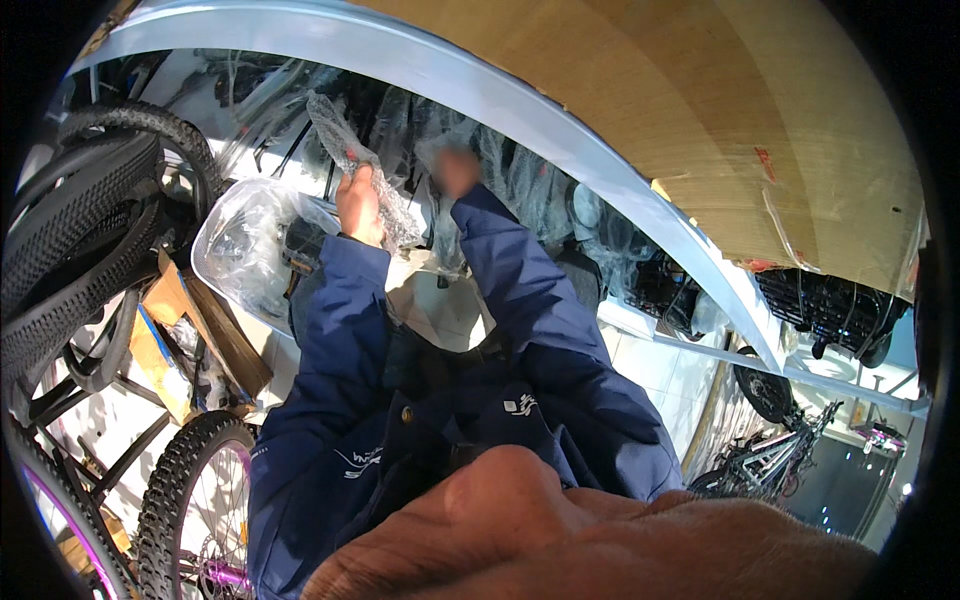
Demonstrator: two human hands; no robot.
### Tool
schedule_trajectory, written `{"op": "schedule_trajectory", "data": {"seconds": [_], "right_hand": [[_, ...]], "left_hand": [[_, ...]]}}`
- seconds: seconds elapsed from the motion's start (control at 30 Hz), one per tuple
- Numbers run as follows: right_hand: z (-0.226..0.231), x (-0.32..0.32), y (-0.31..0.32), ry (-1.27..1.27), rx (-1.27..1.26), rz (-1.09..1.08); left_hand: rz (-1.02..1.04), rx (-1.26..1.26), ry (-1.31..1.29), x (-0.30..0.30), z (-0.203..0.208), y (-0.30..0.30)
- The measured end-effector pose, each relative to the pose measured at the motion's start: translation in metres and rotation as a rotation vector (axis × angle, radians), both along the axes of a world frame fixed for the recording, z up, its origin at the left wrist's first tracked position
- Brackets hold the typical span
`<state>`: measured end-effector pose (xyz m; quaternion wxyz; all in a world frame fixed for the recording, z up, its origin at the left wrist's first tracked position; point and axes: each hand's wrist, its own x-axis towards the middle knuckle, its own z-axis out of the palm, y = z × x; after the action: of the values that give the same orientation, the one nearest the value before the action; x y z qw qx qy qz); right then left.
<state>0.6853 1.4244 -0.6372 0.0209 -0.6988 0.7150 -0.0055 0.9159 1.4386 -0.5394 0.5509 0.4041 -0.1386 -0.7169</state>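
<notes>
My left hand (360, 207) is closed round a long, narrow bubble-wrapped package (334, 128); what lies inside the wrap cannot be made out. Close by on the right, my right hand (457, 172) reaches in among several plastic-wrapped parts (520, 185) on the shelf. Motion blurs its fingers, so their grip does not show. Both arms are in dark blue sleeves. Just left of my left forearm stands a translucent plastic tub (235, 225) with clear wrapping inside.
Black bicycle tyres (75, 210) are piled at the left, above an opened cardboard box (222, 335) and a knobby wheel (200, 480). A pale metal shelf beam (560, 135) arches overhead under large cardboard (720, 120). Bicycles (760, 460) stand at the lower right.
</notes>
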Motion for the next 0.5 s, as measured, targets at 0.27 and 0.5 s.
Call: {"op": "schedule_trajectory", "data": {"seconds": [0.27,0.5], "right_hand": [[0.017,0.075,0.052,-0.645,-0.344,-0.522],[0.029,0.078,0.096,-0.612,-0.207,-0.228]], "left_hand": [[0.077,-0.012,-0.133,0.001,-0.020,-0.009],[0.035,0.012,-0.057,0.004,-0.017,-0.008]]}}
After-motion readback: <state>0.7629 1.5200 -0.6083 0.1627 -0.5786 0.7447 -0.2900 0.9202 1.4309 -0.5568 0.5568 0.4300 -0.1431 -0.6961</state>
